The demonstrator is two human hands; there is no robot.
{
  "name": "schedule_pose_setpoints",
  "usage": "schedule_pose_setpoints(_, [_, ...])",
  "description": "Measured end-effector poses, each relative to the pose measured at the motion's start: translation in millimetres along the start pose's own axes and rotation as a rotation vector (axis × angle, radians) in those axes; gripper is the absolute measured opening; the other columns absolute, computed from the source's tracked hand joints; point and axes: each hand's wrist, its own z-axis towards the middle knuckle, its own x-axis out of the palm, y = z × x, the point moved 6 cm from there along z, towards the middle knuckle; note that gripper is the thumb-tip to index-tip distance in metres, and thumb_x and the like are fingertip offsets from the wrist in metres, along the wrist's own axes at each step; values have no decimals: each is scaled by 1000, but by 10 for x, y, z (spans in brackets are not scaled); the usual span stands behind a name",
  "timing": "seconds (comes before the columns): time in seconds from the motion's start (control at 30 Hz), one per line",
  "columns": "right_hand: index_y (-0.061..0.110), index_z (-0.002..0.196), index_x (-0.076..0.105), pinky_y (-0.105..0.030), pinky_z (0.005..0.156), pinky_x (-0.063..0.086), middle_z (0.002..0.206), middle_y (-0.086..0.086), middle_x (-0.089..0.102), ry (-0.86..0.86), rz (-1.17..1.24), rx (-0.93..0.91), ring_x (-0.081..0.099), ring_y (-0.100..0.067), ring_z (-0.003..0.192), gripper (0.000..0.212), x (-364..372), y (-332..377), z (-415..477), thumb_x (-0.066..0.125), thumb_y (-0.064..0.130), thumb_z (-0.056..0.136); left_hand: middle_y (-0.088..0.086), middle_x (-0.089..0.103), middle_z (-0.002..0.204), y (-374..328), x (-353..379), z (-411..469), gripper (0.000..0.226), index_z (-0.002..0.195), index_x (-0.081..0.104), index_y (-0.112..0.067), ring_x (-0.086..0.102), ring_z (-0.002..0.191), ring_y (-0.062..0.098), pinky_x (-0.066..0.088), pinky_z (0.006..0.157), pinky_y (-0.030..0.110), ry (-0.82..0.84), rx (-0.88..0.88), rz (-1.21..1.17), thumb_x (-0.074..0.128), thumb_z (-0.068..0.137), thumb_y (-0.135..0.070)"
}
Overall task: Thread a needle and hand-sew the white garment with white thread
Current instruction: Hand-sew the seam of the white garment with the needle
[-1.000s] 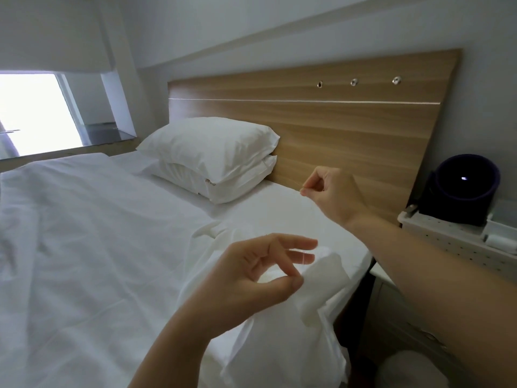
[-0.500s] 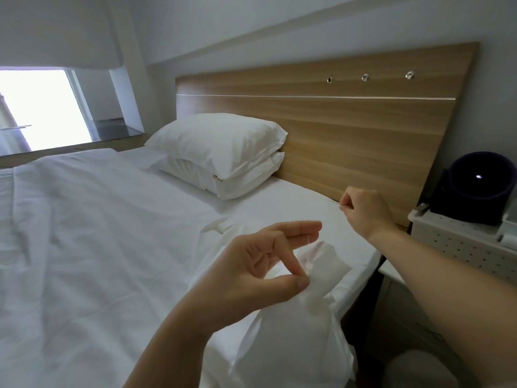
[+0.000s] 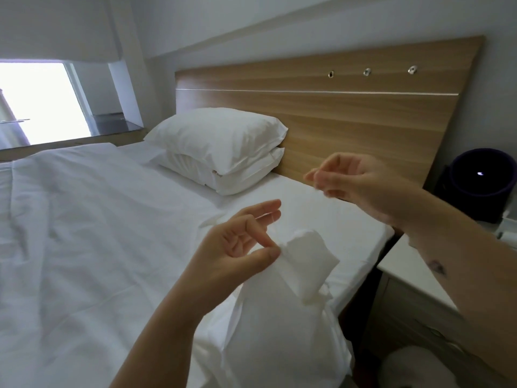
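- Your left hand (image 3: 240, 247), frame centre, pinches the white garment (image 3: 305, 264) at its edge.
- Your right hand (image 3: 358, 186), right of centre: blurred, fingers curled, perhaps pinching something; cannot tell.

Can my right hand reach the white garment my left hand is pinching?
Probably yes. The right hand hovers above and right of the white garment pinched by the left hand, with only open air between them.

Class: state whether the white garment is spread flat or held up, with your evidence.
Held up. The left hand pinches the white garment at its top edge between thumb and finger; it hangs bunched below.
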Motion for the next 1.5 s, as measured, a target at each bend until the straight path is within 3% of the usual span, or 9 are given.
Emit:
schedule_pose_setpoints(0.13, [18, 76, 65, -29, 90, 54, 101, -1, 73, 405, -247, -22, 67, -13, 101, 14, 555, 338, -334, 74, 26, 69, -6, 63, 130, 53, -38, 25, 8, 63, 67, -26, 56, 124, 11, 45, 95, 16, -79, -14, -27, 73, 67, -23])
schedule_pose_setpoints(0.37, [25, 64, 64, -11, 59, 46, 66, 12, 69, 195, -536, -116, 63, 2, 60, 22, 483, 396, -330, 79, 13, 75, -20, 65, 112, 18, -55, 14, 24, 64, 67, -27, 65, 102, 3, 52, 79, 17, -158, -90, 286, 73, 80, -10])
schedule_pose_setpoints(0.53, [18, 67, 67, -17, 58, 50, 67, 2, 71, 122, -558, -78, 64, -4, 60, 15, 382, 304, -369, 79, 12, 75, -17, 65, 77, 18, 73, -27, 9, 78, 61, -30, 58, 59, 1, 43, 54, 13, -240, -144, 521, 66, 85, -29])
schedule_pose_setpoints(0.67, [17, 70, 69, -13, 59, 51, 70, 4, 72, 118, -565, -32, 66, -3, 63, 12, 290, 275, -418, 78, 12, 76, -17, 64, 77, 101, 200, -71, 10, 93, 61, -38, 60, 59, 3, 45, 53, 15, -202, -216, 487, 62, 84, -41])
schedule_pose_setpoints(0.87, [17, 70, 68, -35, 70, 57, 71, -1, 72, 58, -585, -55, 69, -14, 68, 12, 207, 280, -400, 79, 14, 75, -5, 55, 58, 128, 159, -21, 26, 70, 64, -21, 47, 52, 3, 37, 52, 18, -89, -242, 678, 64, 83, -44])
schedule_pose_setpoints(1.0, [17, 69, 67, -41, 72, 57, 70, -1, 72, -34, -565, -89, 68, -18, 68, 14, 162, 371, -365, 80, 15, 74, -11, 55, 64, -83, -10, 193, 21, 75, 61, -23, 49, 62, 1, 36, 60, 10, -280, -61, 856, 56, 95, -26])
schedule_pose_setpoints(1.17, [17, 68, 65, -35, 66, 57, 69, -2, 71, -238, -407, -217, 68, -17, 64, 16, 75, 592, -428, 79, 14, 74, -8, 60, 87, -561, 124, 362, 16, 95, 68, -6, 51, 73, -1, 36, 74, 0, -610, 440, 896, 53, 97, -10])
schedule_pose_setpoints(1.27, [17, 70, 65, -30, 65, 56, 69, -1, 70, -272, -400, -145, 68, -15, 65, 15, -34, 390, -541, 79, 14, 75, -17, 57, 82, -298, 138, 413, 17, 94, 67, -7, 52, 71, -4, 38, 70, 2, -372, 495, 898, 56, 96, -19])
schedule_pose_setpoints(1.5, [24, 77, 65, -12, 61, 42, 78, 10, 66, -225, -421, 245, 62, -5, 77, 11, 113, -748, -883, 75, 23, 80, -24, 59, 77, 702, 248, -57, 9, 97, 57, -40, 57, 75, -9, 39, 66, 4, -87, 57, 761, 61, 88, -39])
